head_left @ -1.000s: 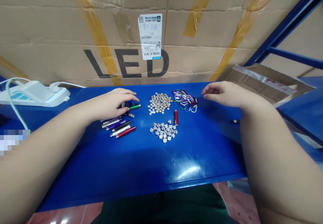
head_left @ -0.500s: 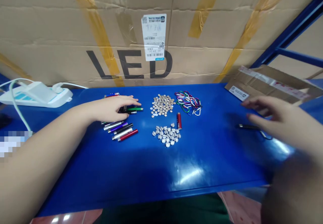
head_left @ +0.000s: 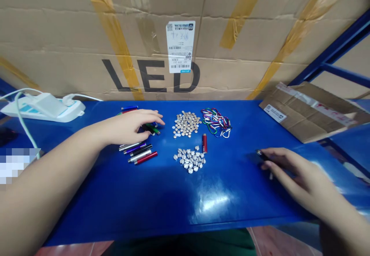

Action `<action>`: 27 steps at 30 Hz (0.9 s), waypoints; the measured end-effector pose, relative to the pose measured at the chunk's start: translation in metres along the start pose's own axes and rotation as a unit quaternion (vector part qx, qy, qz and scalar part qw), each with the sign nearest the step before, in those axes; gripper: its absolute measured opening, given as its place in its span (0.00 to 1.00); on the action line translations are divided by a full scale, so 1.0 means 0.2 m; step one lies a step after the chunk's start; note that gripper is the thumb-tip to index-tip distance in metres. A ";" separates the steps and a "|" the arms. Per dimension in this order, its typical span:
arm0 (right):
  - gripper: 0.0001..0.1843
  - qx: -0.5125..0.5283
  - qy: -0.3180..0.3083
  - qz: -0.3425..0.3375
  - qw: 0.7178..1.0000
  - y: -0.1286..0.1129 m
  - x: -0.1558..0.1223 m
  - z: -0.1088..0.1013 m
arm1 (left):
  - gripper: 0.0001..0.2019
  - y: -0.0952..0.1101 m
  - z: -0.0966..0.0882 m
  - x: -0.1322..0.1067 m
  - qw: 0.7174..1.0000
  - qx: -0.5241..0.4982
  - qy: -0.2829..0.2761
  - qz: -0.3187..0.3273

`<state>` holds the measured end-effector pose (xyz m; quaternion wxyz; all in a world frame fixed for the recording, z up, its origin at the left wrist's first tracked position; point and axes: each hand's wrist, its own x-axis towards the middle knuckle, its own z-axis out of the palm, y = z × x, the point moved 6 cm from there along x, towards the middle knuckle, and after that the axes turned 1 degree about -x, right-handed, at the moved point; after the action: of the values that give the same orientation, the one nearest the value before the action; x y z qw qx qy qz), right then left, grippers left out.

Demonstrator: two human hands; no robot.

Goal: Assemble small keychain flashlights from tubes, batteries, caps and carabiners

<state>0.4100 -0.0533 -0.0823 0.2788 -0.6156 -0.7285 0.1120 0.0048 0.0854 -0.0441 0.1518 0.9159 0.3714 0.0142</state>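
Note:
My left hand [head_left: 133,127] lies over a cluster of slim metal tube flashlights, its fingers on a green tube [head_left: 153,129] and dark ones. More slim tubes [head_left: 138,152] in silver, purple, black and red lie just below it, and two others [head_left: 129,109] lie beyond it. My right hand [head_left: 297,171] is far right on the blue table [head_left: 115,202], its fingers closed around a thin black tube [head_left: 261,154]. Between the hands are button-like metal discs [head_left: 186,124], slotted silver pieces [head_left: 189,160], coloured carabiners [head_left: 216,123] and a red cylinder [head_left: 204,143].
A white power strip [head_left: 43,107] with a pale cable sits at the table's far left. A flattened cardboard sheet [head_left: 308,113] lies at the far right. A large taped carton [head_left: 150,29] stands behind the table, and a blue shelf frame [head_left: 332,52] rises on the right.
My right hand has come in toward the middle and closed on the black tube, which was lying on the table. My left hand has shifted little, and the green tube has tilted under it.

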 end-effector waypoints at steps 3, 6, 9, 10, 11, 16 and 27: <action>0.11 0.047 -0.054 -0.007 0.997 -0.16 0.05 0.01 | 0.21 0.24 -0.07 -0.05 0.998 -0.026 0.043 0.048; 0.08 0.046 -0.131 -0.118 0.983 -0.39 0.12 0.03 | 0.20 0.50 -0.07 -0.09 0.993 -0.064 0.060 0.082; 0.10 0.091 -0.216 -0.213 0.949 -0.62 0.22 0.09 | 0.23 0.66 0.03 -0.07 0.991 -0.090 0.060 0.079; 0.10 0.103 -0.232 -0.228 0.940 -0.68 0.27 0.12 | 0.23 0.68 0.08 -0.06 0.990 -0.104 0.050 0.077; 0.10 0.123 -0.240 -0.239 0.933 -0.74 0.31 0.15 | 0.18 0.69 0.12 -0.04 0.989 -0.121 0.051 0.069; 0.14 0.244 -0.231 -0.226 0.914 -0.83 0.48 0.34 | 0.07 0.59 0.22 -0.02 0.976 -0.164 0.143 0.016; 0.21 0.464 -0.154 -0.071 0.869 -0.63 0.47 0.40 | 0.13 0.46 0.18 -0.04 0.968 -0.125 0.216 0.027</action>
<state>0.2534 0.0230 -0.0589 0.4238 -0.3365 -0.6680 0.5108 0.0655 0.0079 -0.0518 0.1814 0.8745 0.3659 0.2619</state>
